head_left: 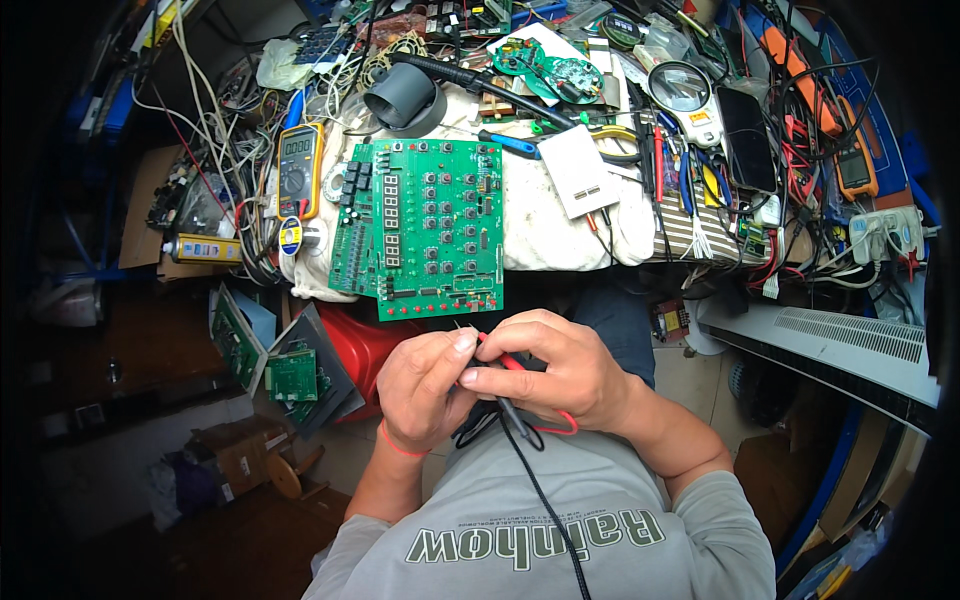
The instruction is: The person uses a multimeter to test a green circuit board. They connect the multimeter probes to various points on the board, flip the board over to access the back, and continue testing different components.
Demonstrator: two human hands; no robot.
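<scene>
My left hand [425, 388] and my right hand [565, 365] meet in front of my shirt, just below the near edge of the bench. Right thumb and fingers are closed on a red test probe [512, 362]. The left fingers pinch around a black test probe [512, 415], whose lower end and cable show below them; much of it is covered by the fingers. Just beyond my hands lies a green circuit board [455, 215] with push buttons and a column of digit displays, overhanging the bench edge. Another green board [352, 255] sits partly under it.
A yellow multimeter [298, 170] lies left of the boards. To the right are a white box [580, 172], pliers [615, 140], a magnifier [680, 88] and a phone [747, 140]. Below the bench are a red stool [355, 345] and more boards [292, 375].
</scene>
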